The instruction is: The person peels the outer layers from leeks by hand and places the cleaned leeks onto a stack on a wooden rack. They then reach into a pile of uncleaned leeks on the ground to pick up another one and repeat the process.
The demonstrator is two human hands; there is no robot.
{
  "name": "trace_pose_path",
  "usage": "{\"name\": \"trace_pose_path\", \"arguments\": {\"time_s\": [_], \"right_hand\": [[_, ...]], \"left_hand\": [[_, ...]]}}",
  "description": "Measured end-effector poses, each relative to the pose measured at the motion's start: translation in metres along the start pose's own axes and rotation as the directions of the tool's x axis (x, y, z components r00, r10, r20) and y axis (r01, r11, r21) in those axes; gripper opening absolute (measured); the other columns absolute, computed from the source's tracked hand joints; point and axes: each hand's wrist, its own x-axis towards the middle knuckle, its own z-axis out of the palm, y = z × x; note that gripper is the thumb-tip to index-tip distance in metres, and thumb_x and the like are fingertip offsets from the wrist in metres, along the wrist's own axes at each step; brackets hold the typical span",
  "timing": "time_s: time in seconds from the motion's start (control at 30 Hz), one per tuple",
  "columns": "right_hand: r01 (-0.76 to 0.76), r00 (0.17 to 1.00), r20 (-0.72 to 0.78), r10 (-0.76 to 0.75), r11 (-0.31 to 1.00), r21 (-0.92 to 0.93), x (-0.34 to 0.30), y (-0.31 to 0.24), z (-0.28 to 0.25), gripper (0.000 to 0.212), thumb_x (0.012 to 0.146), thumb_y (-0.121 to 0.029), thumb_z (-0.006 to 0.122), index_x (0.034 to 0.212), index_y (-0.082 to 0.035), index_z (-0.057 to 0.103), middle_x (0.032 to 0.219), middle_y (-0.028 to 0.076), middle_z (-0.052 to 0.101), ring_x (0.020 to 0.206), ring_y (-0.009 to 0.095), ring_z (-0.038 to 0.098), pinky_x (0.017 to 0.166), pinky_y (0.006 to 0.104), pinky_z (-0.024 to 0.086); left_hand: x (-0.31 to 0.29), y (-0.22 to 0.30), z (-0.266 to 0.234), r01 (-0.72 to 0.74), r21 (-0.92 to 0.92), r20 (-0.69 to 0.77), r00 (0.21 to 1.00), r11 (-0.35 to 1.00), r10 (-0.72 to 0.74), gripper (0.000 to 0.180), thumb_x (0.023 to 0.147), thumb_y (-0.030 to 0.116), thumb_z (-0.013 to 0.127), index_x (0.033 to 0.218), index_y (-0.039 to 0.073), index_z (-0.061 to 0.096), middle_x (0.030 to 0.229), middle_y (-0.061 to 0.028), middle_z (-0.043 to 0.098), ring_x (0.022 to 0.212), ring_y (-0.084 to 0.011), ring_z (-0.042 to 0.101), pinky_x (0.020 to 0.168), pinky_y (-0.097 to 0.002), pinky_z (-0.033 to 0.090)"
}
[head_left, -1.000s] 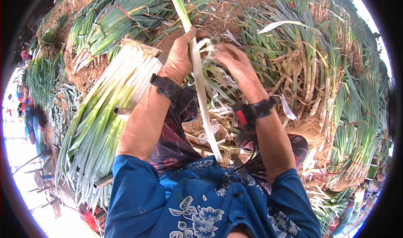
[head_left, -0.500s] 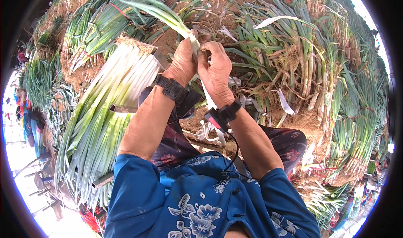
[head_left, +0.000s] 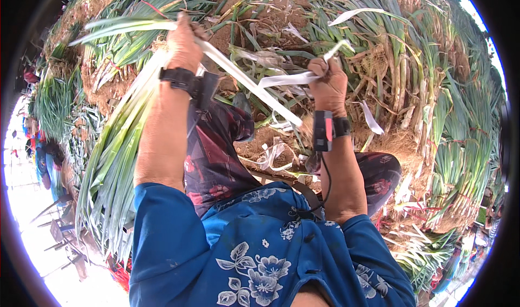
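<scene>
Above the lap, left hand [head_left: 184, 41] clenches the scallion [head_left: 244, 82]; right hand [head_left: 327, 82] clenches its peel [head_left: 287, 79]. Stalk likely light, flexible; grip near green top.

I see a long leek stalk [head_left: 244, 79], white along the shaft, pale green at the leaves. A peeled strip of leek skin [head_left: 287, 79] is white. Black bands on both wrists; the right wrist device [head_left: 323, 130] carries a red mark. Sleeves of the blue cotton shirt [head_left: 254, 253] bear a white flower print. Dark maroon patterned trousers [head_left: 214, 155]. Heaped leeks [head_left: 460, 144] are green and white over brown soil [head_left: 395, 144].
</scene>
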Motion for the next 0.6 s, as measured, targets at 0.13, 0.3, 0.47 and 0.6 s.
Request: {"name": "trace_pose_path", "arguments": {"time_s": [0.13, 0.3, 0.47, 0.6], "right_hand": [[0.074, 0.988, -0.135, -0.068, 0.996, 0.039, -0.024, -0.062, -0.026, 0.015, 0.092, -0.012, 0.053, 0.092, -0.003, 0.042, 0.068, 0.000, 0.037, 0.058, 0.010, 0.033, 0.048, 0.0235, 0.026], [0.375, 0.794, -0.253, -0.553, 0.773, -0.511, -0.079, -0.149, -0.053, 0.006, 0.083, -0.008, 0.054, 0.086, -0.005, 0.050, 0.065, 0.001, 0.043, 0.060, 0.014, 0.043, 0.056, 0.0235, 0.039], [0.415, 0.854, 0.023, -0.519, 0.655, -0.632, -0.098, -0.208, -0.078, 0.005, 0.084, -0.004, 0.052, 0.088, -0.002, 0.051, 0.075, 0.004, 0.048, 0.067, 0.015, 0.044, 0.064, 0.0256, 0.041], [0.191, 0.813, 0.219, -0.540, -0.109, -0.976, -0.059, -0.060, -0.022, 0.024, 0.089, -0.012, 0.058, 0.109, 0.000, 0.058, 0.092, 0.007, 0.059, 0.083, 0.014, 0.054, 0.074, 0.0254, 0.046]], "left_hand": [[0.023, 0.047, -0.042, -0.122, -0.018, -0.040, 0.992, 0.992, 0.122, 0.028, 0.095, 0.031, 0.050, 0.078, 0.010, 0.043, 0.059, -0.0016, 0.040, 0.046, -0.0136, 0.037, 0.042, -0.0290, 0.035], [0.034, 0.132, -0.123, -0.143, -0.069, -0.159, 0.979, 0.987, 0.131, 0.042, 0.098, 0.041, 0.042, 0.069, 0.011, 0.039, 0.056, 0.0016, 0.035, 0.045, -0.0107, 0.033, 0.046, -0.0276, 0.033], [0.021, 0.157, -0.136, -0.273, 0.020, -0.244, 0.932, 0.962, 0.269, 0.038, 0.098, 0.037, 0.043, 0.071, 0.011, 0.039, 0.056, -0.0006, 0.036, 0.046, -0.0132, 0.035, 0.047, -0.0292, 0.035], [0.000, 0.151, -0.139, -0.345, -0.057, -0.109, 0.935, 0.937, 0.337, 0.025, 0.095, 0.027, 0.049, 0.079, 0.008, 0.044, 0.065, -0.0043, 0.043, 0.057, -0.0168, 0.044, 0.057, -0.0337, 0.043]]}}
